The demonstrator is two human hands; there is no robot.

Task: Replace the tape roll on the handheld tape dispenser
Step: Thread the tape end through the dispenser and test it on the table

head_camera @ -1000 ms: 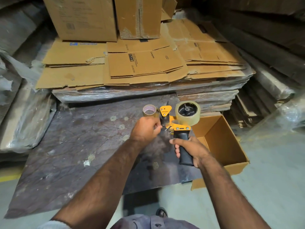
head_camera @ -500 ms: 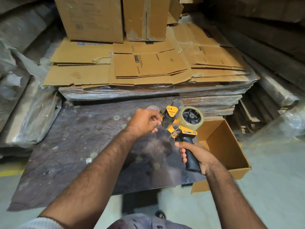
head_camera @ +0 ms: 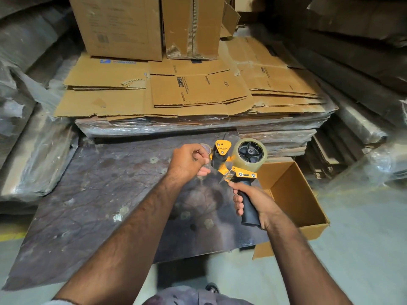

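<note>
My right hand (head_camera: 261, 202) grips the black handle of the yellow tape dispenser (head_camera: 222, 150) and holds it upright above the dark board. A full roll of clear tape (head_camera: 239, 165) sits on the dispenser's black hub. My left hand (head_camera: 187, 161) is at the dispenser's front, by the roller, with thumb and fingers pinched on what looks like the loose clear tape end. A thin film stretches from the dispenser's underside toward those fingers. A small, nearly bare tape core (head_camera: 207, 148) lies on the board behind my left hand, mostly hidden.
The dark, stained board (head_camera: 99, 194) lies on the floor in front of me. An open cardboard box (head_camera: 293, 194) stands to its right. Flattened cartons (head_camera: 198, 91) are stacked behind, with upright boxes (head_camera: 121, 25) on top. Plastic-wrapped bundles (head_camera: 33, 161) line the left.
The dispenser has tilted so the roll's hub faces me more. My left hand has shifted a little down and left from the roller, now covering most of the small core.
</note>
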